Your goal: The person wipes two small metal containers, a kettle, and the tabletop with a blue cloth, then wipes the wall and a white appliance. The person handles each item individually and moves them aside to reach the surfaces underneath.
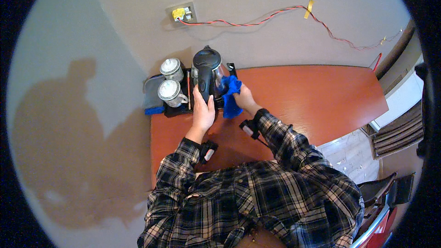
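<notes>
An electric kettle (207,62) with a black lid and handle and a clear body stands at the back left of the reddish wooden table (293,93). Its black handle is gripped by my left hand (204,110). My right hand (246,98) holds a blue cloth (231,105) against the kettle's right side, with part of the cloth hanging down. Left of the kettle are two lidded mugs, one behind (171,69) and one in front (171,92), on a black tray (177,111). A thin reddish stick (188,89) lies between mugs and kettle. The kettle's base is hidden.
A grey, blue-edged item (153,93) lies left of the mugs by the wall. A yellow plug (178,14) sits in a wall socket, its twisted red-black wire (241,24) taped along the wall. Chairs (379,193) stand at lower right. Small black devices are at both wrists.
</notes>
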Demonstrator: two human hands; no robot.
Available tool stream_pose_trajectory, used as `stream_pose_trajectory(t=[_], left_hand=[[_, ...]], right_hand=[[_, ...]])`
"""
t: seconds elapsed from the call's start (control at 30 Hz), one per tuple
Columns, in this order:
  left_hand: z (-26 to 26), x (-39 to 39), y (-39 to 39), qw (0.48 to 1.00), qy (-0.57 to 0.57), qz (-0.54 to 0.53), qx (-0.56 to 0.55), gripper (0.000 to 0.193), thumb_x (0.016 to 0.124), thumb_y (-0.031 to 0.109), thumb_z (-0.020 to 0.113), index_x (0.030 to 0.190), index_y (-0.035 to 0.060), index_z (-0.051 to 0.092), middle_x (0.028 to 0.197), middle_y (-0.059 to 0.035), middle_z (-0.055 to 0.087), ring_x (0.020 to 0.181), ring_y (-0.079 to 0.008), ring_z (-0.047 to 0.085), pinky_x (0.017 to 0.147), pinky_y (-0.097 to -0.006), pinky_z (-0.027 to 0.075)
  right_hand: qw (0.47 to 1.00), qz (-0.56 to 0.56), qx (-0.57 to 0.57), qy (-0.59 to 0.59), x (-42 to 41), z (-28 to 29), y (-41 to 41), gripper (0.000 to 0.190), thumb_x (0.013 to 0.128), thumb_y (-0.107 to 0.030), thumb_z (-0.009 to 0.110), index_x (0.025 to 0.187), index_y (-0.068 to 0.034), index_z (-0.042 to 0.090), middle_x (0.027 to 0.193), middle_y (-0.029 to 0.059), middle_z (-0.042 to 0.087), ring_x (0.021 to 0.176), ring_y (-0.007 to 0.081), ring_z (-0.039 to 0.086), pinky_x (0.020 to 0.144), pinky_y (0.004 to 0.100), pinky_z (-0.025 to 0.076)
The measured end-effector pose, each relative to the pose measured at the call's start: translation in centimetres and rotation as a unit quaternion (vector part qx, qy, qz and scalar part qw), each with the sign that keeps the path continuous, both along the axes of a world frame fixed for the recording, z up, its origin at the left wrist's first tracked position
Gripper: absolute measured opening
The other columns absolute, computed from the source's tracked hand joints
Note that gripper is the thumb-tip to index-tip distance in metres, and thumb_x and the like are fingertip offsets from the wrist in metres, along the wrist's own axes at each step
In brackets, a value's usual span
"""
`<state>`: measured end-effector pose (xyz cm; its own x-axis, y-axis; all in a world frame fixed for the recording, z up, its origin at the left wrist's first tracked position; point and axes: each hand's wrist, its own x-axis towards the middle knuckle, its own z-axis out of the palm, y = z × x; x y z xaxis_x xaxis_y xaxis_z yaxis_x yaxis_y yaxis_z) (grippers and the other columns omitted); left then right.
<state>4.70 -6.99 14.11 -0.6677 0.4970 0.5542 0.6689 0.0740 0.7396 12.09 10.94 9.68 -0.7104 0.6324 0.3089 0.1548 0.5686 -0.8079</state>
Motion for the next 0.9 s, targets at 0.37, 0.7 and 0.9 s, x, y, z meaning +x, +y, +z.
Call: stream_pose_trajectory(t=[0.37, 0.7, 0.9], left_hand=[[-0.7, 3.0, 3.1, 0.995, -0.095, 0.021, 0.035, 0.056, 0.094, 0.017, 0.054, 0.138, -0.0004, 0.024, 0.121, -0.0279, 0.049, 0.110, -0.0397, 0.052, 0.095, -0.0423, 0.041], [-0.8, 5.4, 4.3, 0.987, -0.132, 0.063, 0.067, 0.053, 0.095, 0.021, 0.052, 0.135, -0.0044, 0.028, 0.122, -0.0263, 0.049, 0.110, -0.0389, 0.052, 0.097, -0.0411, 0.039], [-2.9, 6.4, 5.0, 0.992, -0.100, 0.080, -0.013, 0.059, 0.093, 0.019, 0.053, 0.139, -0.0051, 0.025, 0.135, -0.0289, 0.035, 0.124, -0.0437, 0.037, 0.108, -0.0449, 0.029]], right_hand=[[0.981, 0.175, 0.058, -0.062, 5.1, 2.1, -1.5, 0.052, 0.072, 0.000, 0.062, 0.123, -0.003, 0.053, 0.118, 0.0227, 0.057, 0.112, 0.0410, 0.053, 0.095, 0.0411, 0.045], [0.922, 0.106, 0.220, -0.301, 7.7, 0.3, 0.5, 0.077, 0.076, -0.033, 0.072, 0.139, -0.006, 0.034, 0.141, 0.0177, 0.036, 0.124, 0.0414, 0.042, 0.092, 0.0563, 0.041], [0.894, 0.179, 0.317, -0.260, 9.9, -1.4, -0.9, 0.087, 0.074, -0.036, 0.074, 0.144, -0.009, 0.032, 0.147, 0.0288, 0.023, 0.122, 0.0431, 0.041, 0.089, 0.0555, 0.040]])
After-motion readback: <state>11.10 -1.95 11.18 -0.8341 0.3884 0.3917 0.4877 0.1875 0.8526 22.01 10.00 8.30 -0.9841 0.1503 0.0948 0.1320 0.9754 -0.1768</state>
